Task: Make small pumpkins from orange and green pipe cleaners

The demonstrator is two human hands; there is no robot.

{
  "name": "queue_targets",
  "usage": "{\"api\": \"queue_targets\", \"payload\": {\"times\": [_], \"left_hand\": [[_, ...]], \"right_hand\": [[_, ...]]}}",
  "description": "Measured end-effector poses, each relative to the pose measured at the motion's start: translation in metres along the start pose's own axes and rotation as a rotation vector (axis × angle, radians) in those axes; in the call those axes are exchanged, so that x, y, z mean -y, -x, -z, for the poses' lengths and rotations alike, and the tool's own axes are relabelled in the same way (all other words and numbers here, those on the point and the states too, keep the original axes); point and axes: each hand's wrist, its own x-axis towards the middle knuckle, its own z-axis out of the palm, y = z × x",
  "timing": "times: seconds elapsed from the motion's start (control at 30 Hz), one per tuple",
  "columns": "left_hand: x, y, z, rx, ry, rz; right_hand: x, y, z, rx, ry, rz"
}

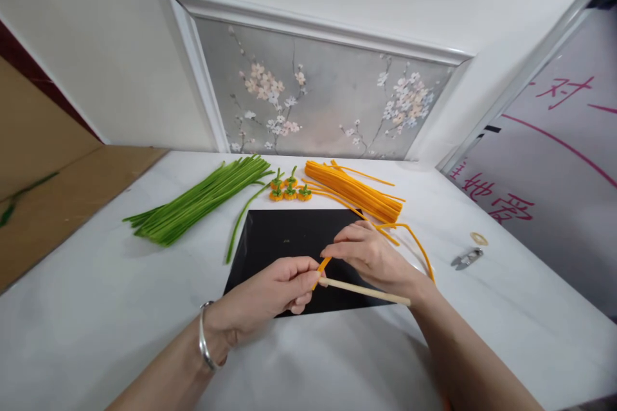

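Note:
Above a black mat (299, 231), my left hand (282, 282) is closed in a pinch on the end of a pale wooden stick (369, 290). The stick slants right, its free end near my right wrist. An orange pipe cleaner (324, 264) crosses the stick at my left fingertips. My right hand (369, 253) pinches that pipe cleaner a little higher up. An orange length (420, 245) arches out behind my right hand; whether it is the same piece, I cannot tell. My fingers hide part of the contact between stick and pipe cleaner.
Behind the mat stand several small orange ornaments (290, 193) with green tops. A bundle of green pipe cleaners (202, 202) lies left, with one loose green stem (236, 231). Orange pipe cleaners (357, 191) lie right. Thread snips (467, 259) and a yellowish ring (479, 239) rest far right.

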Motion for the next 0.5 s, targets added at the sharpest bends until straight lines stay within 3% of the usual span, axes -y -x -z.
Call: {"api": "queue_targets", "payload": {"times": [0.23, 0.37, 0.5], "left_hand": [[-0.009, 0.006, -0.006, -0.027, -0.192, -0.037], [-0.013, 0.005, -0.009, -0.055, -0.235, -0.059], [-0.009, 0.004, -0.011, -0.181, -0.395, -0.127]], "right_hand": [[-0.003, 0.001, -0.005, 0.004, -0.054, 0.008], [0.004, 0.001, -0.001, 0.071, -0.090, -0.042], [0.009, 0.001, 0.002, 0.138, -0.099, -0.127]]}}
